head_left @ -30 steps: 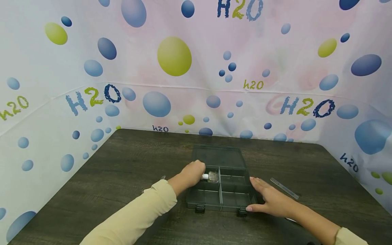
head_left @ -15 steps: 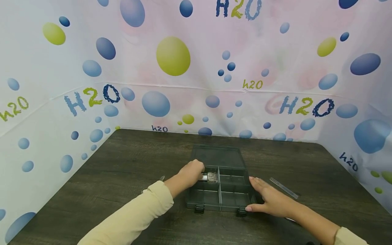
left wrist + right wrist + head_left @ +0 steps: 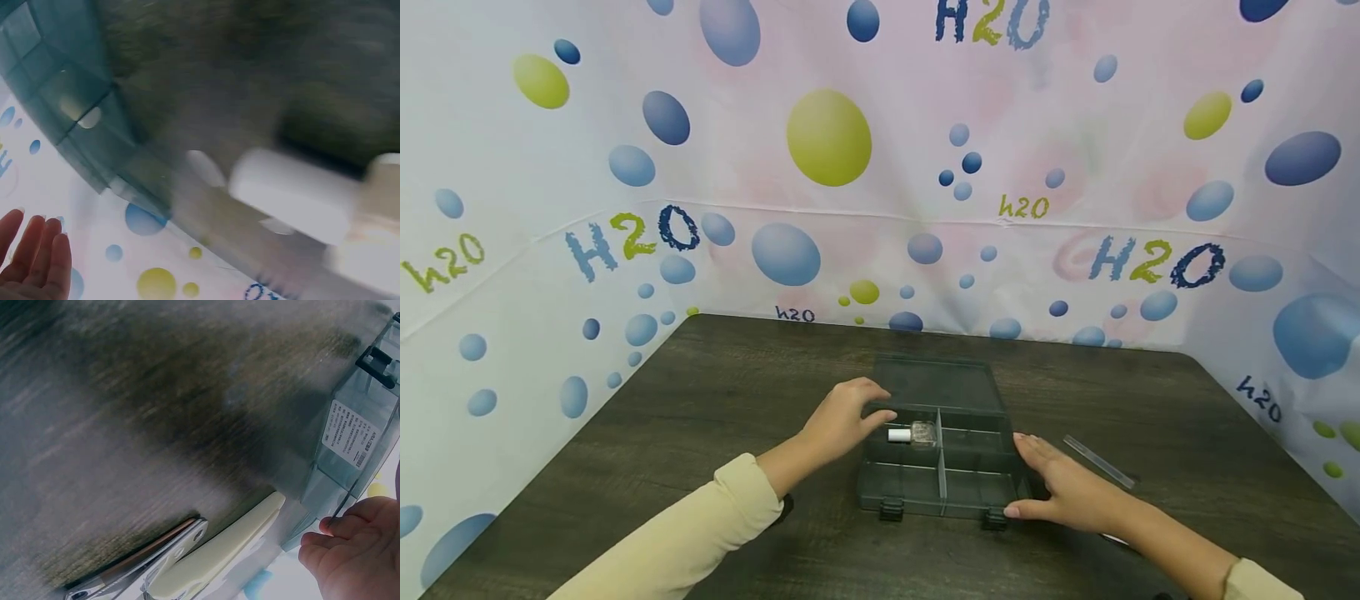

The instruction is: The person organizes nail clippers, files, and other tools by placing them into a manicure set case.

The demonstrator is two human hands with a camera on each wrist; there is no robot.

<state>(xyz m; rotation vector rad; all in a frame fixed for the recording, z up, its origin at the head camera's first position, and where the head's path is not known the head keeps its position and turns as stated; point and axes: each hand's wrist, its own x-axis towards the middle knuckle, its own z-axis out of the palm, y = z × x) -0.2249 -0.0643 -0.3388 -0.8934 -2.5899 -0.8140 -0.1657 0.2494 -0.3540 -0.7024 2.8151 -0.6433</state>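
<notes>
A small glass nail polish bottle (image 3: 922, 434) with a white cap lies on its side in the back left compartment of a dark translucent divider box (image 3: 901, 482). The box's lid (image 3: 936, 383) is laid back, away from me. My left hand (image 3: 841, 421) hovers at the box's left side, thumb and fingers spread and apart from the bottle; its straight fingers also show in the left wrist view. My right hand (image 3: 1063, 487) rests against the box's right side, thumb by the front latch (image 3: 995, 519). In the right wrist view, fingertips of that hand (image 3: 359, 544) touch the box wall.
A clear strip (image 3: 1099, 462) lies right of the box. Near the right wrist lie a pale yellow handle-shaped piece (image 3: 219, 550) and a metal piece with holes (image 3: 169, 562). A blurred white cylinder (image 3: 294, 194) and small pale ovals (image 3: 206, 169) lie by the left wrist.
My left hand has let go of the bottle's white cap and drawn back to the left, its fingers spreading. The bottle stays in its compartment. My right hand holds its place at the box.
</notes>
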